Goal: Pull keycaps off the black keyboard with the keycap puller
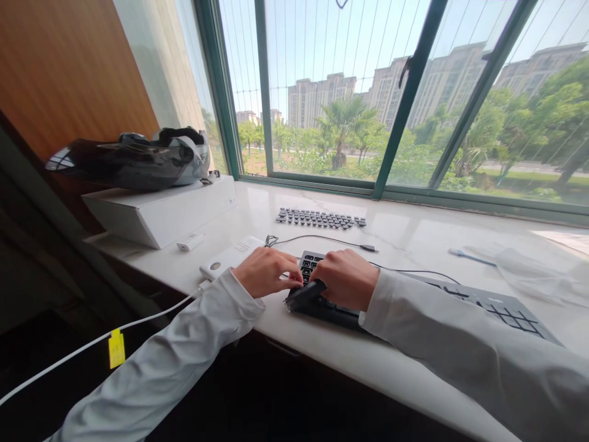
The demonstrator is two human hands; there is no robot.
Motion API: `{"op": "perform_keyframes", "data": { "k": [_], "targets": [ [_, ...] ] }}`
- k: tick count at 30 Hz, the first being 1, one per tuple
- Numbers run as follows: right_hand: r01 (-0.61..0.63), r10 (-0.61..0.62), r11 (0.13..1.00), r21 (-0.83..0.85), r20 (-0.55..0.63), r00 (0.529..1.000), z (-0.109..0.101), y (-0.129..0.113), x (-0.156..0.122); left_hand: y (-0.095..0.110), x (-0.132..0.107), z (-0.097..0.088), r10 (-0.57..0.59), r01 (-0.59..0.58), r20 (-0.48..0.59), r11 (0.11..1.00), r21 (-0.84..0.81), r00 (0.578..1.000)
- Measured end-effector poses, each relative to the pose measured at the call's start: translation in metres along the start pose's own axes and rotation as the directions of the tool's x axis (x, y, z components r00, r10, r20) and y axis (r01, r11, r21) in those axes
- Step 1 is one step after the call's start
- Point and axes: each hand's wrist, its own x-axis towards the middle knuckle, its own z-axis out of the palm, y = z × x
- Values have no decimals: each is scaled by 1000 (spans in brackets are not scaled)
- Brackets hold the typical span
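Note:
A dark keyboard (497, 307) lies near the counter's front edge, partly hidden by my right hand and sleeve. Bare switch sockets show at its left end, where keycaps are off. My right hand (347, 279) is closed around a black brush (306, 296), its bristles pointing left and down at the keyboard's near left corner. My left hand (269, 271) is at the keyboard's left end, thumb and fingertips pinched close to the brush; what lies between them is hidden. Behind the keyboard, loose keycaps (322, 218) stand in neat rows.
A black cable (317, 236) with a USB plug runs behind the keyboard. To the left are a white device (230, 256) with a white cord, a white box (161, 209) bearing a dark plastic-wrapped item (138, 159), and a small white piece (190, 241). A clear plastic bag (538, 276) lies right.

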Motion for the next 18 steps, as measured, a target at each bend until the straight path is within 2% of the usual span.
{"op": "perform_keyframes", "data": {
  "k": [4,9,11,14,18],
  "targets": [
    [138,-137,990,40,-31,990,5,13,-10,-7,-7,4,56,-57,-33,998,-29,998],
    [223,-217,969,110,-60,974,14,25,-18,-9,-13,4,128,-126,-42,991,51,991],
    [213,-201,968,136,-91,975,16,29,-21,-8,-14,3,131,-130,-54,991,23,990],
    [138,-103,972,191,-182,978,17,38,-32,-7,-15,2,87,-97,-134,993,-68,987],
    [51,14,970,237,-266,964,17,63,-69,0,-13,-3,12,-47,-256,990,-131,967]
  ]
}}
